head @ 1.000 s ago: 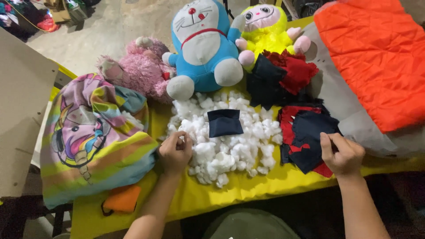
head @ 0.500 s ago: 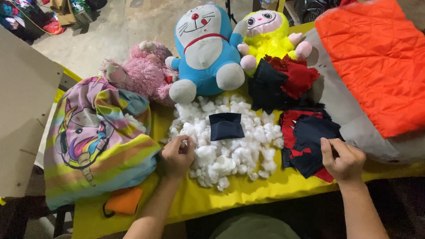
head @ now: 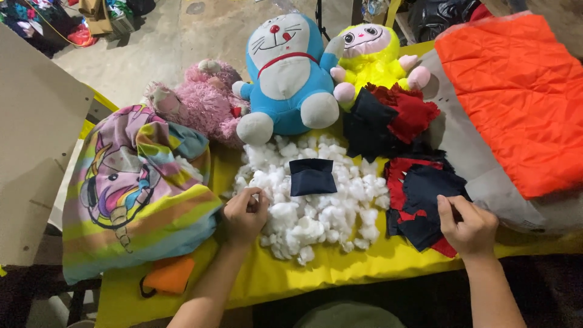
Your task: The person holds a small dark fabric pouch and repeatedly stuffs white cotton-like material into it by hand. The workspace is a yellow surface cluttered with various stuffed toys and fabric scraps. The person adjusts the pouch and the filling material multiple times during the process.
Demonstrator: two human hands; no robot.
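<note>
Left hand [head: 244,214], grip closed on a tuft at the 9 o'clock edge of the white fluffy stuffing pile [head: 316,212] on the yellow tabletop [head: 340,273]. Right hand [head: 470,226], grip pinching the stacked navy and red fabric pieces [head: 425,197] at 3 o'clock.

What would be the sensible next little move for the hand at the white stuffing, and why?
Probably lift the left hand with its pinch of fluff. Its fingers are closed on a tuft at the near left edge of the white stuffing pile, so a pull upward would free it. The right hand rests on the dark blue and red cloth pieces, apart from the pile, so nothing blocks the lift.
</note>
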